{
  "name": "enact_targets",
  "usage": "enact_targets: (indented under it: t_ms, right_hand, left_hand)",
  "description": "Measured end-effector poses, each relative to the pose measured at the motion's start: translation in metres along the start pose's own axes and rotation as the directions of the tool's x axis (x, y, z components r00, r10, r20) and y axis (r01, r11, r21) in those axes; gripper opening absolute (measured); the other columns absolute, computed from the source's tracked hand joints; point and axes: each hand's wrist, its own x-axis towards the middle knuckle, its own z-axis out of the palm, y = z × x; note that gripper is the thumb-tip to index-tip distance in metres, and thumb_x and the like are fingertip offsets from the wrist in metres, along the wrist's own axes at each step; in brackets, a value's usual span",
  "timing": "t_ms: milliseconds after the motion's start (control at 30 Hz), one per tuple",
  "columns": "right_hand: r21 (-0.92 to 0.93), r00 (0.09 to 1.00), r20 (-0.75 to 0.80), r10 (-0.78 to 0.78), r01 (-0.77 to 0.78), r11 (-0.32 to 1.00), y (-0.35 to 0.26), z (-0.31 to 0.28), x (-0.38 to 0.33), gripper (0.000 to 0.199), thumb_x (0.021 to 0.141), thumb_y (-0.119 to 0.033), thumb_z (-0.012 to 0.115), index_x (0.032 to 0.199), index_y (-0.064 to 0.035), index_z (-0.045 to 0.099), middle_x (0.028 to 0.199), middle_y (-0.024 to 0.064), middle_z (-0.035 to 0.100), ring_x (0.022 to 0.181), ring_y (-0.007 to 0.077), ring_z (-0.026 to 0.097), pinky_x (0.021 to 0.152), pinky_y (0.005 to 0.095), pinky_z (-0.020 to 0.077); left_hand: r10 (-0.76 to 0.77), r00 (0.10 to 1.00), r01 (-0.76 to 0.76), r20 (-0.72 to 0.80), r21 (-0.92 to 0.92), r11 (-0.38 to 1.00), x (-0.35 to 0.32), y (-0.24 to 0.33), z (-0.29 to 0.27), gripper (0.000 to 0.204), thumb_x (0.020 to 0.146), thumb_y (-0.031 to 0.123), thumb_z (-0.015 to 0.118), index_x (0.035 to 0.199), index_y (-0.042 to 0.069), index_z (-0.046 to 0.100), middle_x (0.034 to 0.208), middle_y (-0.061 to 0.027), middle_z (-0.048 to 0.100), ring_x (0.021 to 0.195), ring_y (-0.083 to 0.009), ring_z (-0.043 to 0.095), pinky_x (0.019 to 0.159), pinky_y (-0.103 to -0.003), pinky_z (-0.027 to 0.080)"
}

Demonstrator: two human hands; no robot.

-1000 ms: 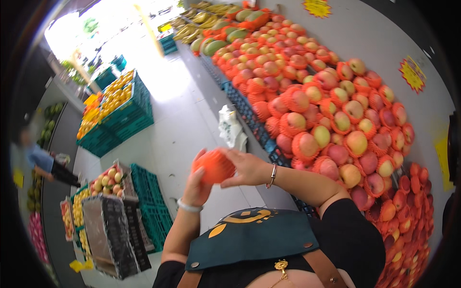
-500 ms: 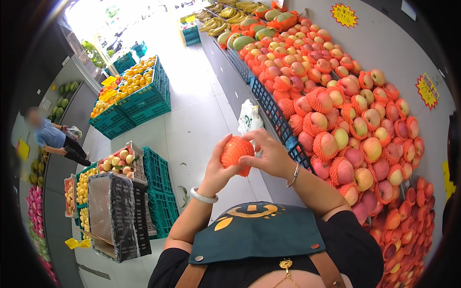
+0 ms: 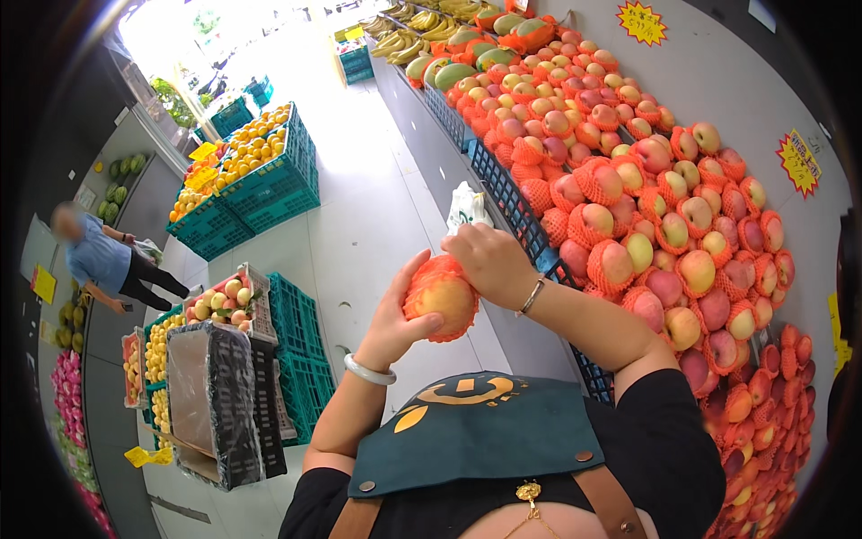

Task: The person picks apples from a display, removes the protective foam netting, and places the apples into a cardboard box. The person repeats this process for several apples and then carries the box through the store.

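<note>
An apple (image 3: 442, 298) partly wrapped in an orange foam net sits between both my hands in front of my chest. My left hand (image 3: 395, 319) cups it from below and the left, a pale bangle on that wrist. My right hand (image 3: 485, 260) grips the net at the top of the fruit, with a thin bracelet on the wrist. To my right, a long sloped display (image 3: 664, 225) holds many netted red-and-yellow apples.
Green crates of oranges (image 3: 247, 175) stand across the aisle. Stacked green crates and boxes with apples (image 3: 229, 301) and yellow fruit are at my left. A person in a blue shirt (image 3: 103, 260) bends at far left. Bananas and green fruit (image 3: 431, 27) lie at the display's far end. A white bag (image 3: 467, 208) hangs on the display's front.
The view has swung, so the netted apple and both hands appear lower and more central. My right hand has shifted onto the top of the fruit.
</note>
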Motion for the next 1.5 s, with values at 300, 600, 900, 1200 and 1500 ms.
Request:
enact_targets:
  t_ms: [300,600,900,1200,1500]
  right_hand:
    - [0.832,0.735,0.457,0.501,-0.552,0.051,-0.018,0.014,-0.023,0.026,0.091,-0.026,0.054,0.097,-0.004,0.044,0.078,0.0057,0.056,0.064,0.0111,0.056,0.054,0.026,0.0464]
    - [0.8,0.676,0.598,0.431,-0.534,-0.272,-0.048,-0.006,-0.024,0.033,0.089,-0.033,0.058,0.105,-0.0063,0.046,0.082,0.0025,0.054,0.071,0.0083,0.054,0.057,0.022,0.0476]
    - [0.462,0.905,-0.053,0.421,-0.351,0.814,-0.023,-0.02,-0.03,0.018,0.081,-0.011,0.061,0.082,-0.0048,0.044,0.075,0.0081,0.05,0.061,0.019,0.05,0.055,0.0342,0.0424]
    - [0.84,0.712,0.542,0.446,-0.464,-0.28,-0.039,-0.013,-0.034,0.035,0.083,-0.024,0.068,0.104,-0.0037,0.05,0.093,0.0042,0.056,0.08,0.0121,0.058,0.067,0.0247,0.0504]
    - [0.719,0.695,0.208,0.688,-0.586,0.374,-0.034,0.007,-0.037,0.039,0.076,-0.018,0.069,0.102,-0.0016,0.045,0.08,0.0029,0.051,0.068,0.0102,0.05,0.063,0.0232,0.0464]
  left_hand:
    - [0.087,0.98,-0.14,-0.179,-0.307,0.941,0.0,-0.004,0.01,0.089,0.07,0.029,0.07,0.14,0.004,0.023,0.131,-0.0132,0.04,0.118,-0.0255,0.045,0.098,-0.037,0.041]
    - [0.154,0.94,-0.293,-0.303,-0.494,0.819,0.008,-0.004,0.025,0.096,0.072,0.036,0.069,0.144,0.008,0.011,0.134,-0.014,0.036,0.122,-0.0278,0.042,0.102,-0.04,0.037]
    - [0.066,0.998,-0.064,0.011,-0.134,0.989,0.008,-0.002,0.01,0.094,0.061,0.02,0.076,0.139,0.007,0.023,0.131,-0.0118,0.039,0.119,-0.025,0.045,0.098,-0.037,0.041]
    - [0.115,0.97,-0.191,-0.216,-0.377,0.906,0.013,-0.021,0.029,0.08,0.075,0.037,0.069,0.136,0.011,0.024,0.127,-0.0096,0.043,0.119,-0.0246,0.044,0.096,-0.038,0.041]
    - [0.094,0.988,-0.154,-0.126,-0.672,0.725,0.027,-0.021,0.044,0.066,0.083,0.046,0.059,0.132,0.01,0.035,0.13,-0.0087,0.044,0.12,-0.0248,0.044,0.102,-0.041,0.036]
